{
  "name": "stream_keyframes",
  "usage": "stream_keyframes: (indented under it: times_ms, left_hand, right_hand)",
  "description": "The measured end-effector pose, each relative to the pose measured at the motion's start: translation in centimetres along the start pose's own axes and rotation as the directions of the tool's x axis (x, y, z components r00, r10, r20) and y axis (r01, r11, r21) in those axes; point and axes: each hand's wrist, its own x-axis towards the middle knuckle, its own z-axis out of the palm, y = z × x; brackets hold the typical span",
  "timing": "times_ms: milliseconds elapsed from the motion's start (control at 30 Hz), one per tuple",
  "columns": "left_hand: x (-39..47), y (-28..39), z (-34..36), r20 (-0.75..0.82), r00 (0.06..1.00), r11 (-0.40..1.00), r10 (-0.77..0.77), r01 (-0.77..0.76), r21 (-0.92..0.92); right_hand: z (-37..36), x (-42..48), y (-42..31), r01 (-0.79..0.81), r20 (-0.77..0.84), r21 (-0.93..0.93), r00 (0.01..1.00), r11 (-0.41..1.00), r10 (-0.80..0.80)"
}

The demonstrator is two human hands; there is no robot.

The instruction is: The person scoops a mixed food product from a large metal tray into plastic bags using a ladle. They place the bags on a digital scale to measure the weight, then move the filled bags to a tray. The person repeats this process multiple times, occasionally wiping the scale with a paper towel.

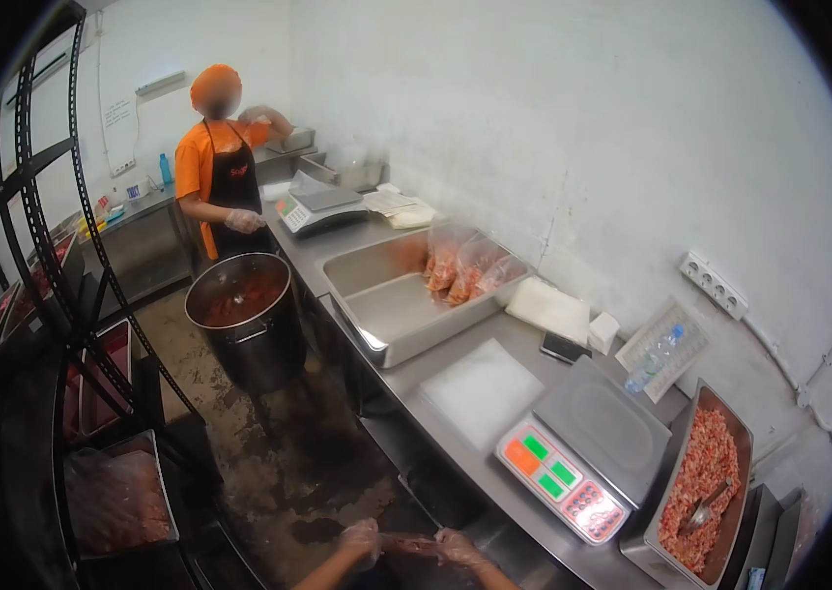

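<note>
At the bottom centre, my left hand (362, 540) and my right hand (458, 547), both in clear gloves, grip the two ends of a clear plastic bag (410, 545) with reddish contents, stretched between them. To the right of my hands, an electronic scale (585, 450) with lit displays stands on the steel table (416, 394). Beyond the scale is a stack of clear plastic sheets or bags (486, 391). A deep steel pan (744, 442) at the right holds chopped reddish meat (703, 472) and a metal scoop (703, 509).
A large steel tray (386, 343) holds several filled bags (460, 276). A big pot (246, 346) with red contents stands on the floor. Beyond it is a co-worker (224, 162) in orange. A black rack (73, 243) with trays lines the left. A second scale (320, 206) stands farther back.
</note>
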Motion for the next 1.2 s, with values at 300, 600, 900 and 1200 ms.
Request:
stream_keyframes:
  times_ms: [300,600,900,1200]
  left_hand:
    - [1.4,10.0,-22.7,0.24,0.97,1.0,-0.024,0.02,0.021]
    - [12.6,18.9,-31.7,0.261,0.914,0.865,0.31,-0.157,-0.477]
    - [29.1,28.7,-44.5,0.595,0.307,0.601,0.742,0.089,-0.795]
    - [59.3,32.1,-31.5,0.145,0.919,0.803,0.367,-0.391,0.45]
  right_hand:
    - [-0.7,-1.1,-16.5,0.143,-0.197,-0.806,0.851,0.575,-0.488]
    - [-0.3,-11.6,-35.2,0.206,-0.264,-0.673,0.83,0.711,-0.491]
    - [-12.3,-9.1,-36.5,0.46,-0.639,-0.005,0.681,0.888,-0.357]
    - [-21.7,-3.8,-40.0,0.767,-0.867,0.168,0.414,0.619,-0.277]
